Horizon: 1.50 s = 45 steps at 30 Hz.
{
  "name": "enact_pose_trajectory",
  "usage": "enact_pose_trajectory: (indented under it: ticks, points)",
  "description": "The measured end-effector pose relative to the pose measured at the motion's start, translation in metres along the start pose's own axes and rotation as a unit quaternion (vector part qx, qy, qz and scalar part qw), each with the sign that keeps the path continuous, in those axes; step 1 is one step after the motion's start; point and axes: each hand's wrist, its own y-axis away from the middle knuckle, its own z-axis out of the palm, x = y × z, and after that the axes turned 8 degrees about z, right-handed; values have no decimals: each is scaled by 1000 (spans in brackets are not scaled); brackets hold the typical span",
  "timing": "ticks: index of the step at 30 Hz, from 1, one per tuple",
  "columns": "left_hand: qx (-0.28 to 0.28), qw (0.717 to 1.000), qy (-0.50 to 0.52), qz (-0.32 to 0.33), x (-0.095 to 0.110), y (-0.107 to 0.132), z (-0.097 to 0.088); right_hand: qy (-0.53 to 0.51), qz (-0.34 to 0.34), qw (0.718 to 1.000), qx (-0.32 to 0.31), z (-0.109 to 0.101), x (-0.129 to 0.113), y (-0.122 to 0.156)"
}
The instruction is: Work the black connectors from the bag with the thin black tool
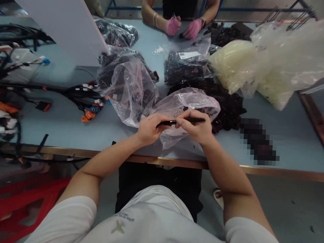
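My left hand (pixel 150 129) is closed around a small black piece (pixel 166 123) just above the table's front part. Close beside it, my right hand (pixel 199 129) pinches a slim black pen-like tool (pixel 196 119), whose tip end meets the black piece between my fingers. What kind of part the black piece is, I cannot make out. Beneath both hands lies an opened clear plastic bag (pixel 174 136) with small dark bits inside. Behind it, a heap of small black parts (pixel 229 106) spreads to the right.
Another clear bag (pixel 133 91) bulges at the left, near wire harnesses (pixel 72 94) with coloured connectors. Bags of pale yellowish parts (pixel 234 63) stand at the right. Across the table (pixel 298 141), a co-worker's pink-gloved hands (pixel 193 28) handle something small. A white panel (pixel 61 24) rises at left.
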Motion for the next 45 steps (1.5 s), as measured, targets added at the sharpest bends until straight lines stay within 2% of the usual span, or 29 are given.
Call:
enact_pose_trajectory:
  ticks: [8,18,31,38,42,45]
  points:
    - [9,1000,-3,11,-5,5,3,36,-82,996,-17,1,-3,3]
    - [30,998,17,44,-3,-1,3,-4,-54,999,3,0,-4,3]
    - [12,1000,1,27,-2,0,2,3,-39,999,-2,-1,1,4]
    - [-4,1000,-1,9,-2,3,4,41,-95,995,-14,1,2,4]
    - [9,999,8,34,-3,4,5,59,-156,986,-27,2,5,4]
    - [22,999,14,45,-3,2,5,41,-141,989,-26,1,6,3]
